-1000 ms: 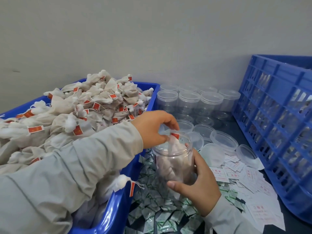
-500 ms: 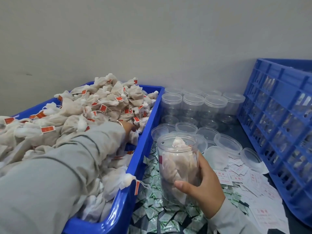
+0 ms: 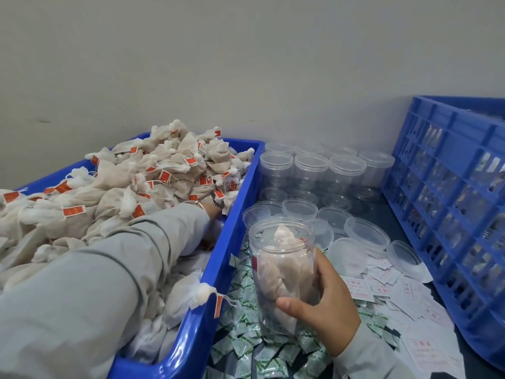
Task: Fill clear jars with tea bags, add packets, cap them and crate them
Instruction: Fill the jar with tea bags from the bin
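Observation:
My right hand (image 3: 325,307) grips a clear jar (image 3: 284,272) with tea bags inside, upright over the green-and-white packets (image 3: 246,343). My left hand (image 3: 211,210) reaches into the heap of tea bags (image 3: 153,181) in the blue bin (image 3: 218,283); its fingers are buried among the bags, so its grip is hidden. One tea bag (image 3: 188,294) hangs over the bin's near rim with its red tag dangling. Loose clear lids (image 3: 366,233) lie behind the jar. Empty jars (image 3: 311,170) stand in rows at the back.
A blue lattice crate (image 3: 451,203) stands at the right, with shiny things showing through its wall. White paper slips (image 3: 388,285) with red print are scattered between the lids and the crate. A plain wall closes off the back.
My left hand left the jar's mouth, where it had pushed a tea bag in, and went back into the bin's heap. The jar stays in my right hand, a little more upright.

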Demonstrator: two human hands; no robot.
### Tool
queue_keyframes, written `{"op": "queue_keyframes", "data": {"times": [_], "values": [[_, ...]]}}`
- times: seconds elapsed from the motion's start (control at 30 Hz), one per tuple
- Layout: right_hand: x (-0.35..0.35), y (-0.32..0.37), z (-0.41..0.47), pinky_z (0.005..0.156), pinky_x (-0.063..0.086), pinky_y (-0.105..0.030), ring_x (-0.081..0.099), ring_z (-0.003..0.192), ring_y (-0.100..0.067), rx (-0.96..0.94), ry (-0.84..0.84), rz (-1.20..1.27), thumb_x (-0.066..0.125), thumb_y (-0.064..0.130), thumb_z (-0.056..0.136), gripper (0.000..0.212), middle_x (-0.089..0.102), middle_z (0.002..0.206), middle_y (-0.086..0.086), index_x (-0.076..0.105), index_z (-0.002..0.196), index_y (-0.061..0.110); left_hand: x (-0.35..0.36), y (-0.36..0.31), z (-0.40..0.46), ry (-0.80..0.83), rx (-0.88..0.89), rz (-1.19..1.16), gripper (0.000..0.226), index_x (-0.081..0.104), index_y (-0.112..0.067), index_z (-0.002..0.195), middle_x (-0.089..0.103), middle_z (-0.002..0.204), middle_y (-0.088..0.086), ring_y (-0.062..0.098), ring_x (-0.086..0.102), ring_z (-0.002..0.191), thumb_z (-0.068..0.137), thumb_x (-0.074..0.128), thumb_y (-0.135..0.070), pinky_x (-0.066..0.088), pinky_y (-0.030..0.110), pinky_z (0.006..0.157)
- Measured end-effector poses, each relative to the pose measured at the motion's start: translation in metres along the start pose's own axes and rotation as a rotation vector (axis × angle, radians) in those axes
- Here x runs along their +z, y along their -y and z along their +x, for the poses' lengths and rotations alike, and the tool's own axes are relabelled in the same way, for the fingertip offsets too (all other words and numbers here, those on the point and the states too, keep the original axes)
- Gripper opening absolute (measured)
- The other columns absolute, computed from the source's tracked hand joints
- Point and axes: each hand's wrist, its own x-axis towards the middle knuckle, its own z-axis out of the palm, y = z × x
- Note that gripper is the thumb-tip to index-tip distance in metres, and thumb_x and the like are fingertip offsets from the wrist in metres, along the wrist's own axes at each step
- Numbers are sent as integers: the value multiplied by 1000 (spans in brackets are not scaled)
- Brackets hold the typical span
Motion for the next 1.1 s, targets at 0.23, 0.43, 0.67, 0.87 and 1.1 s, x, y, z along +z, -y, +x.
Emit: {"op": "queue_keyframes", "data": {"times": [0.23, 0.43, 0.67, 0.87, 1.1], "values": [[0, -1, 1, 100, 43, -28, 51, 120, -5, 15, -67, -79, 77, 51, 39, 103, 54, 130, 8, 42, 134, 29, -23, 12, -12, -218, -76, -469, 39, 57, -19, 103, 62, 97, 5, 26, 56, 87, 71, 68, -40, 39, 26, 70], [2, -1, 2, 104, 40, -29, 48, 121, -1, 18, -132, -86, 77, 51, 37, 96, 50, 131, 11, 37, 124, 46, -59, 8, -30, -460, -16, -1154, 30, 53, -19, 103, 58, 74, 2, 10, 55, 52, 78, 67, -25, 38, 17, 41], [2, -2, 2, 104, 41, -36, 48, 121, -2, 21, -129, -153, 77, 52, 40, 101, 52, 130, 11, 39, 132, 37, -69, -28, -73, -161, 523, -1309, 18, 62, -23, 80, 59, 58, -9, 4, 46, 45, 65, 73, -25, 37, 13, 41], [2, 0, 2, 103, 41, -40, 48, 121, -9, 24, -109, -214, 77, 54, 39, 111, 51, 130, 3, 40, 138, 20, -56, -49, -88, 63, 641, -1012, 34, 62, -30, 91, 73, 82, 5, 16, 66, 76, 61, 73, -39, 54, 41, 78], [2, -1, 2, 104, 39, -38, 46, 122, -10, 17, -98, -263, 74, 54, 38, 110, 50, 129, 5, 41, 137, 18, -60, -49, -95, 33, 666, -762, 15, 45, -34, 88, 65, 61, -9, 4, 51, 52, 85, 59, -37, 46, 26, 61]]}}
